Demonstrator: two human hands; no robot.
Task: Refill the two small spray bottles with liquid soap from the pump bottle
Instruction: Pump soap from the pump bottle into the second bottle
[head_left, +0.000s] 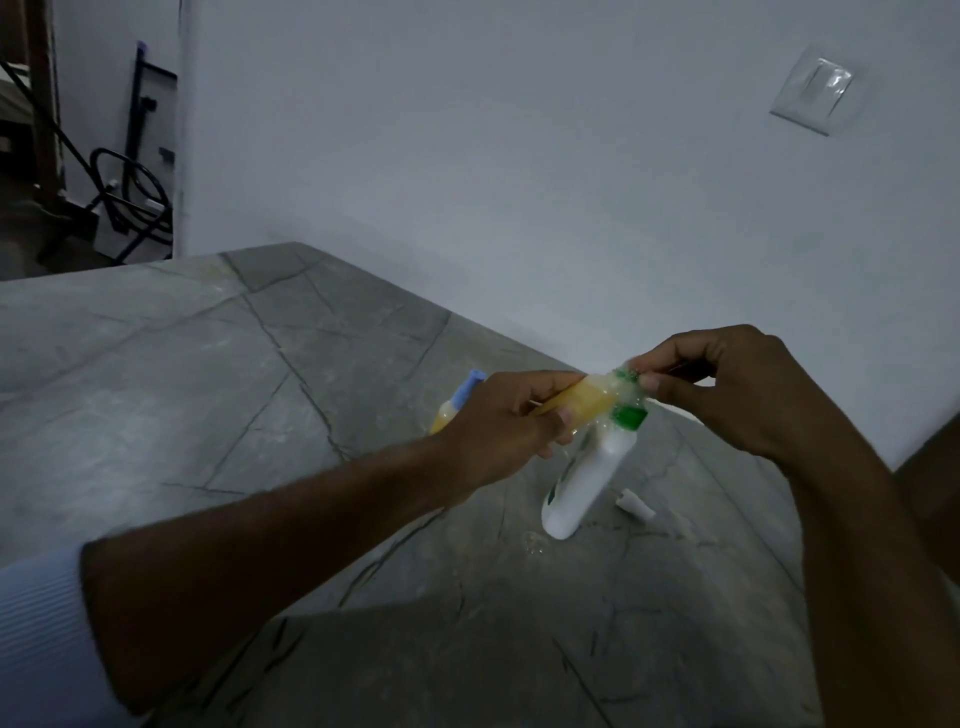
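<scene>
A small spray bottle (574, 402) of yellow soap is being gripped on its side by the left hand (511, 423), above the grey bench (208, 364). Its foamy green top (626, 382) is being pinched by the right hand (727, 387). Beneath, the white pump bottle (584, 483) is standing, with a blue-capped spray bottle (460, 400) behind the left hand.
</scene>
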